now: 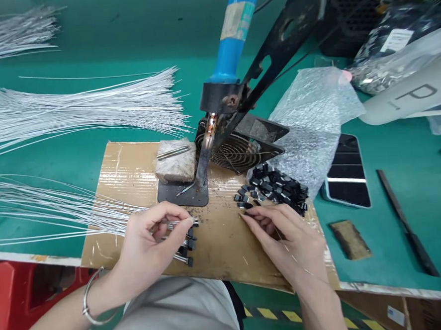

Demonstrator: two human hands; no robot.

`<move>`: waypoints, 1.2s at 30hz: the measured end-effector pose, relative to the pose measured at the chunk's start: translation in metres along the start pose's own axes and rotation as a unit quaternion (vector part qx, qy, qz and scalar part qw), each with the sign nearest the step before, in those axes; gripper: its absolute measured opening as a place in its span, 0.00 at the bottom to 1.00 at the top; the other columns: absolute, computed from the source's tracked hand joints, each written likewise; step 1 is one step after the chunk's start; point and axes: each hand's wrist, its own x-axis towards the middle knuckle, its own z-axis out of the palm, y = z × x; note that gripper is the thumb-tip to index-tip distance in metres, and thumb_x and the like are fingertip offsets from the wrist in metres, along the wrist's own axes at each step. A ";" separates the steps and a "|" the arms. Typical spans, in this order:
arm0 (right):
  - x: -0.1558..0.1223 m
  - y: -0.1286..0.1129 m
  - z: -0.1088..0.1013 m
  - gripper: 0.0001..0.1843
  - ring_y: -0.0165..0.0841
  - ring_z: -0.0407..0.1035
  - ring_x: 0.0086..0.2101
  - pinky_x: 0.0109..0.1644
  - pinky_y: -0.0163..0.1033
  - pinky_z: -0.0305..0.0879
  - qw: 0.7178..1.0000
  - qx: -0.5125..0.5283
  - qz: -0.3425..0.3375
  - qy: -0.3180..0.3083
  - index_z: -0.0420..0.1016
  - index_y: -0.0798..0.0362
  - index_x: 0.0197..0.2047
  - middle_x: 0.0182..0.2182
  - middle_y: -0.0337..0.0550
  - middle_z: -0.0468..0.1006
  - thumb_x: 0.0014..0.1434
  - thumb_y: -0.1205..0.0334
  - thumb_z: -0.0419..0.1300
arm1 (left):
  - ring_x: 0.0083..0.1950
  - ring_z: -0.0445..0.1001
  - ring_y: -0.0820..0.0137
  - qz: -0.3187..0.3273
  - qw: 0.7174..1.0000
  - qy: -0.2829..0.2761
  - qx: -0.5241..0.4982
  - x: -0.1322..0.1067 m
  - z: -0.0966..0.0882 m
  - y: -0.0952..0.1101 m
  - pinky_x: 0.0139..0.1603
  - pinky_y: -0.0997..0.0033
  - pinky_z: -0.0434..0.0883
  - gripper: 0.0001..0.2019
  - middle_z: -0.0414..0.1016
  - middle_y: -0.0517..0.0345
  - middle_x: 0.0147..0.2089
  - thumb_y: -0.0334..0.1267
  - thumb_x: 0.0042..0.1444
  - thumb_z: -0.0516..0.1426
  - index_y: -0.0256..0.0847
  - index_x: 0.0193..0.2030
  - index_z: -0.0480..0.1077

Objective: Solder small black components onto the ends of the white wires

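Observation:
My left hand (154,243) pinches a thin white wire between thumb and forefinger, close to the wire's end. Beneath that hand lie several white wires (107,214) whose ends carry small black connectors (190,242). My right hand (284,236) is closed with thumb and forefinger nearly together, just in front of a pile of small black connectors (277,186). A fine silvery strand that looks like solder wire (295,257) runs through its palm and back over the wrist. Whether its fingertips also hold a connector cannot be made out.
A blue-handled soldering iron (225,60) hangs in a black stand, its tip above a dark pad (185,194). Behind are a whitish block (176,162), a small fan (238,151) and a wire bundle (82,108). Rightward lie bubble wrap (310,114), a phone (346,172) and a file-like tool (406,218).

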 end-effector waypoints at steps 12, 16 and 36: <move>-0.009 -0.028 0.010 0.08 0.33 0.76 0.25 0.30 0.37 0.76 0.947 0.134 0.264 0.122 0.84 0.51 0.35 0.28 0.42 0.83 0.58 0.56 0.73 | 0.21 0.59 0.77 0.025 0.999 -0.001 0.021 0.004 0.002 0.004 0.20 0.76 0.57 0.05 0.78 0.60 0.25 0.34 0.59 0.63 0.41 0.32 0.80; -0.002 -0.047 0.015 0.06 0.29 0.74 0.23 0.25 0.33 0.72 0.911 0.238 0.306 0.141 0.86 0.51 0.32 0.26 0.39 0.82 0.54 0.59 0.76 | 0.21 0.57 0.77 0.029 0.998 0.011 0.046 0.005 0.000 0.006 0.20 0.75 0.55 0.05 0.78 0.60 0.26 0.34 0.58 0.63 0.40 0.32 0.80; 0.020 -0.100 0.037 0.04 0.22 0.70 0.19 0.22 0.25 0.68 0.801 0.505 0.321 0.022 0.87 0.45 0.33 0.25 0.34 0.81 0.59 0.65 0.73 | 0.36 0.79 0.70 -0.020 0.998 -0.065 0.009 0.008 -0.008 0.021 0.35 0.74 0.73 0.06 0.83 0.57 0.35 0.33 0.62 0.61 0.41 0.33 0.76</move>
